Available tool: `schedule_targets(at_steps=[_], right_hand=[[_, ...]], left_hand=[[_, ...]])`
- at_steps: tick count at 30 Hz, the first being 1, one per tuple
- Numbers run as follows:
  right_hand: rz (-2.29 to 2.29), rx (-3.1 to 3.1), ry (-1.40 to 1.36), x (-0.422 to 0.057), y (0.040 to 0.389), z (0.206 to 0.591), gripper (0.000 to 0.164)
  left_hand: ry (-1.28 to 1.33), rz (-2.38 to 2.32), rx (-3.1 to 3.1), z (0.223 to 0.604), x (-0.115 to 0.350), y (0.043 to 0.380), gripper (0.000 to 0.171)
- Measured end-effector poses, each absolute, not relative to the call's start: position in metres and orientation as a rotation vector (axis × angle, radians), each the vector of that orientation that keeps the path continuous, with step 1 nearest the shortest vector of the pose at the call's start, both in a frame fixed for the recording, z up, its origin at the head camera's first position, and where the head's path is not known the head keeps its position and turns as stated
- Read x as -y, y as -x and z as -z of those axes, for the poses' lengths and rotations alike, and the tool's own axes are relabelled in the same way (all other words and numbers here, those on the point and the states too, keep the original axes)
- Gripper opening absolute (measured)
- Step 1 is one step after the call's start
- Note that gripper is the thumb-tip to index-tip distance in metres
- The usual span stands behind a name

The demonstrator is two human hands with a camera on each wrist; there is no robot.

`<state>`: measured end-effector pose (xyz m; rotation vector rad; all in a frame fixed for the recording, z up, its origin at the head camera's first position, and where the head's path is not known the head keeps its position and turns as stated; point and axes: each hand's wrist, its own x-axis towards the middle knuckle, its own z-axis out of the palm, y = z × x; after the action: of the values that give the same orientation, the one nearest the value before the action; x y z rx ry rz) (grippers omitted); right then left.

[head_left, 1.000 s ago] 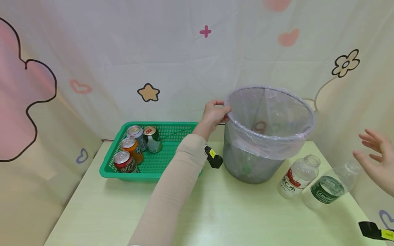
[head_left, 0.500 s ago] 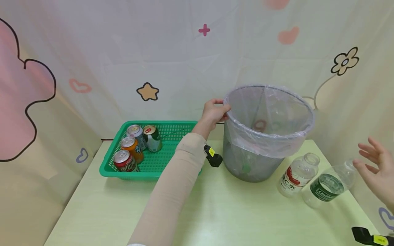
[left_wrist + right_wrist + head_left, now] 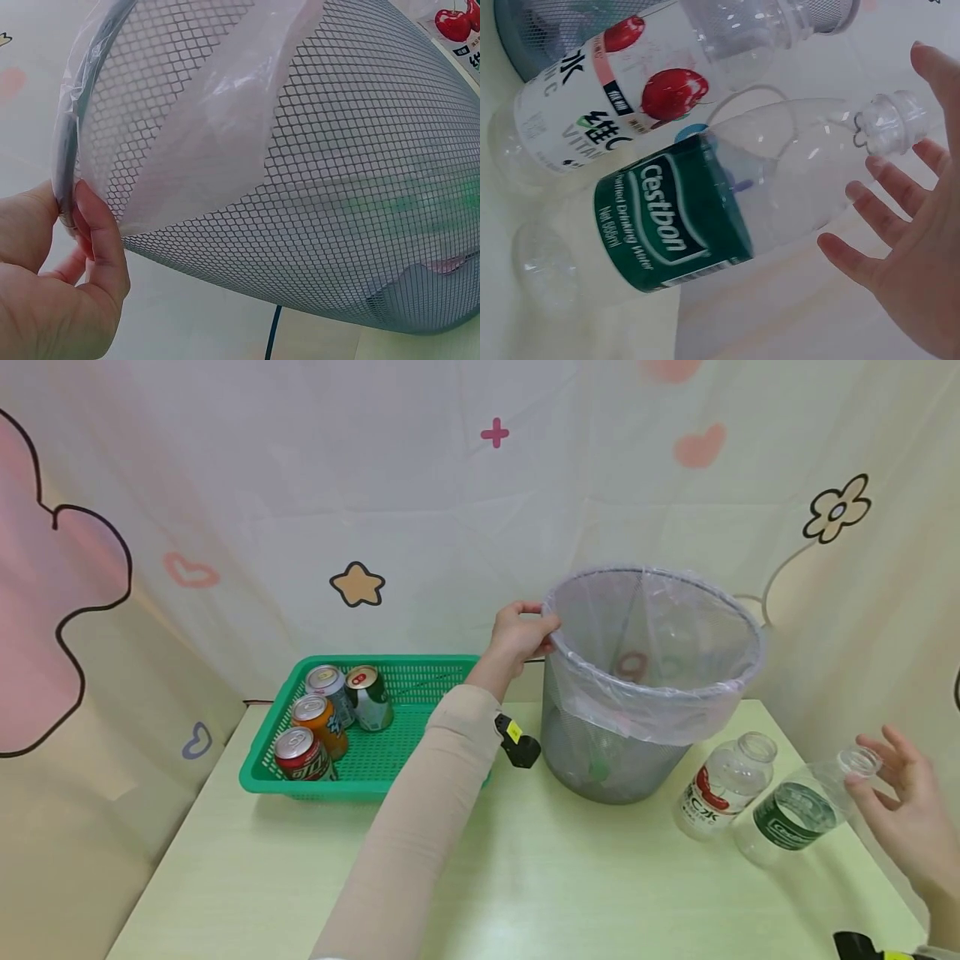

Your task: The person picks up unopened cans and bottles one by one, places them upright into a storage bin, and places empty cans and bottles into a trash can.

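My left hand [image 3: 517, 635] pinches the rim of a mesh wastebasket [image 3: 600, 752] lined with a thin translucent bag [image 3: 217, 127]; the left wrist view shows thumb and fingers on either side of that rim. At the right, my right hand [image 3: 903, 802] is spread beside the neck of a clear plastic bottle [image 3: 795, 165] with a green label. Its thumb and fingers stand on two sides of the neck, apparently without gripping it. Just left of it stands another clear bottle [image 3: 723, 789] with a cherry label. Both bottles are uncapped and upright.
A green plastic basket [image 3: 375, 787] on the left of the table [image 3: 525, 877] holds several drink cans, among them an orange can [image 3: 321, 727] and a red can [image 3: 303, 756]. A patterned curtain [image 3: 420, 485] hangs behind and at the sides.
My right hand has moved down and left, from beyond the green-labelled bottle to around its neck. My left hand has kept its hold on the wastebasket rim.
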<state>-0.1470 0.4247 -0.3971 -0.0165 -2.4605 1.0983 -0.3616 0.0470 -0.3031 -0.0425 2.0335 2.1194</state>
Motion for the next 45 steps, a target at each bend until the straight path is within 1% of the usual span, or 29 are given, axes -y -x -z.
schedule_targets(at_steps=[3,11,15,24,31,37,42,45], right_hand=[[-1.127,2.458,-0.011,-0.427,0.146,0.405,0.067],[-1.180,2.435,0.027,-0.427,0.142,0.424,0.069],[-1.244,2.395,0.019,-0.424,0.140,0.433,0.067],[-1.255,2.424,0.022,-0.415,0.133,0.442,0.067],[-1.429,2.343,-0.072,-0.424,0.138,0.462,0.064],[-1.601,2.241,-0.083,-0.435,0.144,0.484,0.071],[-1.676,2.192,-0.056,-0.424,0.141,0.482,0.077],[-1.646,2.226,-0.013,-0.415,0.138,0.481,0.077]], left_hand=[[0.045,-2.120,-2.029,0.304,-0.047,0.362,0.030],[0.055,-2.125,-2.030,0.304,-0.048,0.362,0.030],[0.045,-2.123,-2.035,0.303,-0.047,0.361,0.030],[0.050,-2.120,-2.024,0.303,-0.047,0.362,0.030],[0.063,-2.143,-2.038,0.304,-0.048,0.361,0.028],[0.063,-2.147,-2.049,0.304,-0.048,0.360,0.026],[0.060,-2.138,-2.043,0.303,-0.048,0.361,0.027],[0.054,-2.138,-2.034,0.303,-0.047,0.361,0.027]])
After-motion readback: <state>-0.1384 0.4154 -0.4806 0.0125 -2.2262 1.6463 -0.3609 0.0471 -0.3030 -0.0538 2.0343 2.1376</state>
